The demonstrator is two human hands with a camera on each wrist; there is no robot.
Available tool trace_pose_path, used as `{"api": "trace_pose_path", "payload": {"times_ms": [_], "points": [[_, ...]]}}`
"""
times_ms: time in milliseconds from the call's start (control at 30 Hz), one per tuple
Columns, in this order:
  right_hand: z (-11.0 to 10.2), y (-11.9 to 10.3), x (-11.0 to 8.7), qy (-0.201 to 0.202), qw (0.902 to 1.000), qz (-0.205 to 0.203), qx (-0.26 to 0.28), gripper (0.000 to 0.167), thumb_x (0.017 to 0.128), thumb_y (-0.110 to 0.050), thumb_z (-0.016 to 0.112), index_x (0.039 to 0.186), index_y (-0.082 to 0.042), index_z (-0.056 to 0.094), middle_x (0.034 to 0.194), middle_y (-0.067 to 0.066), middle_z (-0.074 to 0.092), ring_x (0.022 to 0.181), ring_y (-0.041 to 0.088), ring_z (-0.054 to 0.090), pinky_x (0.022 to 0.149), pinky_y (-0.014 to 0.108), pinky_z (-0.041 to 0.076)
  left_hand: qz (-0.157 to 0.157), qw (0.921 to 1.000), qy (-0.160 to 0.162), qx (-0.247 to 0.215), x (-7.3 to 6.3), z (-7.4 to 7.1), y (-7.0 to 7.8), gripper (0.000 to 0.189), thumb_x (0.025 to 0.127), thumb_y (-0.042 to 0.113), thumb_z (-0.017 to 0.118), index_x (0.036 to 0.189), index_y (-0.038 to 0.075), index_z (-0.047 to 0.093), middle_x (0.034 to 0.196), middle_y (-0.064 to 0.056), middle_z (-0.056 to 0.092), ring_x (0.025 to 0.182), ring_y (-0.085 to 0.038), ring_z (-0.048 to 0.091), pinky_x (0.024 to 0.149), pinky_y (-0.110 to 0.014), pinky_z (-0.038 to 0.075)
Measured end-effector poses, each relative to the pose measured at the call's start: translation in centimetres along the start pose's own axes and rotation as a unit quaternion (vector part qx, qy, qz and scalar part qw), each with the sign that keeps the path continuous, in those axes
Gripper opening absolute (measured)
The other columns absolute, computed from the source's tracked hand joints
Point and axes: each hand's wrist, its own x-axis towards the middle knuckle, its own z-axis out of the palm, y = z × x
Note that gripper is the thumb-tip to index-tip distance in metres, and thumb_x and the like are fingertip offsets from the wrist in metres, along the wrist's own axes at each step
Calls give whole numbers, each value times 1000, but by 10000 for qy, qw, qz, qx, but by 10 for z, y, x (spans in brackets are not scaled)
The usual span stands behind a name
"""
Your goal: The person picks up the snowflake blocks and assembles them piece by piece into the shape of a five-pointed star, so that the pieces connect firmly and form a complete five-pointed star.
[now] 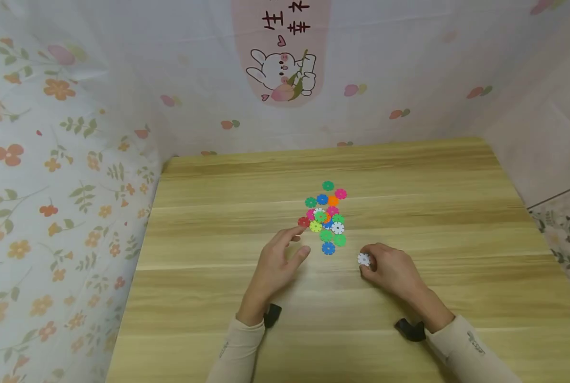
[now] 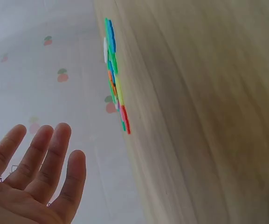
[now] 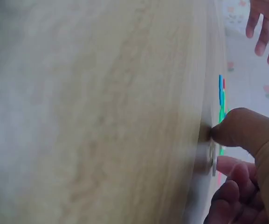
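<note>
A white notched plastic disc (image 1: 363, 259) is between the thumb and fingers of my right hand (image 1: 392, 268), which pinches it low over the table. In the right wrist view this disc (image 3: 214, 165) shows edge-on beside the fingers. My left hand (image 1: 276, 259) holds nothing; its fingers are spread and relaxed. Its index fingertip comes close to a red disc (image 1: 303, 222) at the left side of a loose cluster of notched discs. Around the cluster's near end are a blue disc (image 1: 328, 248) and a green disc (image 1: 340, 240).
The wooden table (image 1: 208, 213) bears the cluster near its middle, with some discs overlapping. A green disc (image 1: 328, 185) lies at the far end. Behind the table hangs a printed white cloth (image 1: 184, 69); a floral cloth (image 1: 50, 213) covers the left side.
</note>
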Motion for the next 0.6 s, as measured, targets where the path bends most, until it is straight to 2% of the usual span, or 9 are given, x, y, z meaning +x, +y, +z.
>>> {"api": "trace_pose_path", "payload": {"times_ms": [100,233,433,533,600], "points": [[1,-1,-1,119,9998,-86,136,27,76,-22,83,96,-10,69,71,-11,47,59,4,42,51,23,37,33,10000,-74,-19,-1,2,2,47,101,41,58,140,15,56,134,3,59,112,-17,62,95,-40,51],[-4,-11,1,433,9943,-236,948,30,75,-20,86,98,-13,69,69,-12,47,58,4,44,51,21,40,72,9999,-112,-92,-1,4,6,45,101,38,59,137,12,58,132,2,61,111,-17,62,93,-40,52],[-16,-38,9,946,9687,-600,2214,35,74,-8,87,103,-16,69,68,-12,49,55,5,46,49,18,42,146,9990,-337,-265,1,9,15,41,101,37,59,132,9,62,127,-2,64,110,-16,63,93,-38,52],[-20,-51,14,1162,9572,-838,2517,37,72,-4,87,103,-16,70,68,-10,50,53,5,44,48,16,39,139,9973,-559,-456,1,12,21,38,102,37,58,125,8,65,120,-2,67,109,-14,63,94,-37,51],[-21,-58,17,1259,9530,-1018,2561,38,71,-4,87,103,-15,70,68,-10,50,53,4,42,48,15,37,77,9949,-716,-704,1,13,24,34,103,36,57,120,9,68,115,0,69,108,-11,63,95,-35,50]]}}
